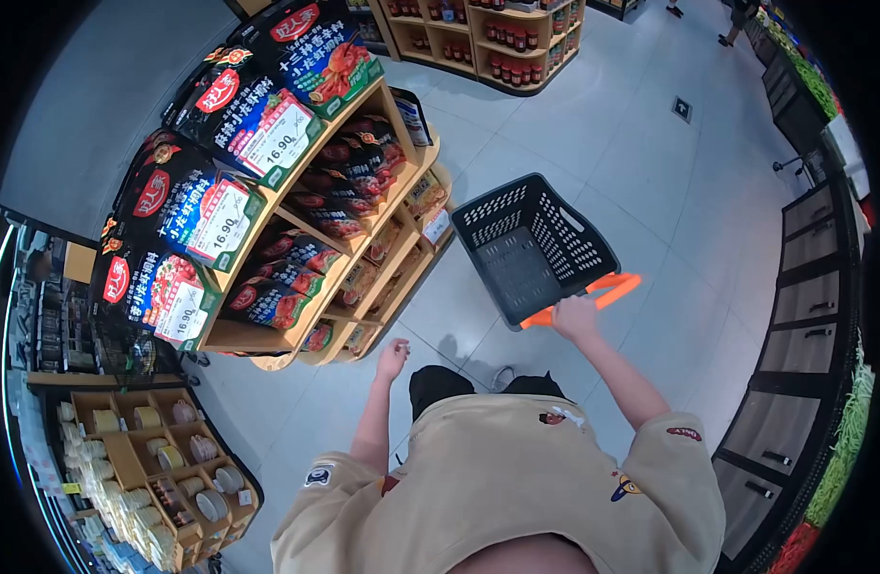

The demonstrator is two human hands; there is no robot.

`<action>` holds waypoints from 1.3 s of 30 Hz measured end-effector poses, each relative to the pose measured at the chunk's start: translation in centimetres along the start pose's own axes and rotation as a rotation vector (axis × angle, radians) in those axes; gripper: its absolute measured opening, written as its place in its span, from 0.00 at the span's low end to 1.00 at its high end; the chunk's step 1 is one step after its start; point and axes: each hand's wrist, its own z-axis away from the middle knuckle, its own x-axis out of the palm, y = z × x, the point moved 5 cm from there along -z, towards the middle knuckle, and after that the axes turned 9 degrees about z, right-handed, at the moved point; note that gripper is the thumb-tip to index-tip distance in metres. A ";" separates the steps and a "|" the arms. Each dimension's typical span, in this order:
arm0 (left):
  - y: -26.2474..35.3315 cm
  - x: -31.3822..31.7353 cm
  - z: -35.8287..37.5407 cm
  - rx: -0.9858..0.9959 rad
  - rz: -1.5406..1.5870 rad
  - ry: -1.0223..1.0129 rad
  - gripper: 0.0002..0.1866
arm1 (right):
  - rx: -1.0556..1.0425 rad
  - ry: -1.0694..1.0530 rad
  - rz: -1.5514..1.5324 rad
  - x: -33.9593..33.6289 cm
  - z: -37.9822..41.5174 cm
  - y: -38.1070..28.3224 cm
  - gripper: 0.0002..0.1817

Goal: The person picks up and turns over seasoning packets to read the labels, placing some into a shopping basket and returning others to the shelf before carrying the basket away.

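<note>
My right hand [576, 318] is wrapped round the orange handle [614, 290] of a dark grey plastic shopping basket [510, 260]. The basket has perforated sides, and no goods show inside it. My left hand [394, 358] hangs low in front of me with its fingers curled in, and I see nothing in it. Closest to that hand is the lower end of a wooden display shelf [277, 359]. Dark packets with red crayfish pictures [279, 298] fill its upper bins, behind large printed boards with 16.90 price tags [225, 222].
A rack of bowls and dishes [163, 459] stands at the lower left. Red-lidded jars [517, 73] line wooden shelves at the top. Dark cabinets [794, 340] with green produce above them run along the right. Pale floor tiles [650, 163] lie between. Another person's legs [737, 24] show at upper right.
</note>
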 end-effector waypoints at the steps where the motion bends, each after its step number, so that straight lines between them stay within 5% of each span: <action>1: -5.3 1.9 0.5 -0.080 0.048 -0.014 0.13 | 0.006 0.028 -0.021 0.1 -0.7 -0.6 0.14; 3: -13.2 4.6 4.7 -0.407 0.136 -0.061 0.15 | 0.043 0.013 -0.049 -0.6 -2.4 -1.8 0.13; 6: -15.4 5.8 13.8 -1.020 0.072 -0.206 0.14 | 0.057 0.043 -0.119 -0.2 -6.0 -3.2 0.14; 8: -17.3 6.1 17.1 -0.796 -0.095 -0.328 0.12 | 0.100 0.020 -0.173 -0.2 -8.7 -3.8 0.15; 14: -16.7 8.2 15.5 -1.035 0.417 0.029 0.13 | 0.087 0.093 -0.172 -1.2 -17.5 -3.5 0.16; 17: -12.8 9.3 8.9 -0.862 0.497 0.164 0.14 | 0.037 0.094 -0.130 -0.7 -21.5 -1.9 0.15; 30: 4.2 11.8 -18.3 -0.280 0.451 0.096 0.14 | -0.189 -0.052 0.045 0.5 -31.6 9.0 0.18; 39: 3.9 15.1 -16.4 -0.546 0.451 0.206 0.14 | -0.403 -0.041 0.052 1.5 -35.2 13.1 0.15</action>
